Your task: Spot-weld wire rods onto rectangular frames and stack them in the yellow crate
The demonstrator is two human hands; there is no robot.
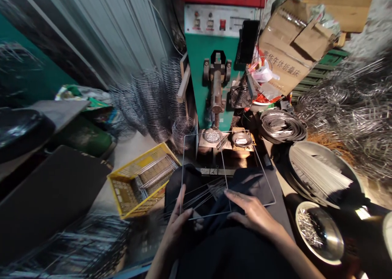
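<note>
A rectangular wire frame (224,169) with a wire across its middle stands tilted above my lap. My left hand (179,218) grips its near left corner between thumb and fingers. Near the lower end of the middle wire, my right hand (254,211) pinches the frame with thumb and forefinger. Several loose wire rods (199,197) lie on the dark cloth over my lap, partly hidden behind the frame. The frame's far edge is by the small worktop of a green machine (199,83), under its upright metal rod (217,118).
On the worktop sit a dish of small metal bits (212,136) and another small dish (241,139). A yellow crate (122,189) with wire pieces is at left. To the right are coiled metal strips (283,126), a pan of flat strips (321,169) and a metal bowl (332,238).
</note>
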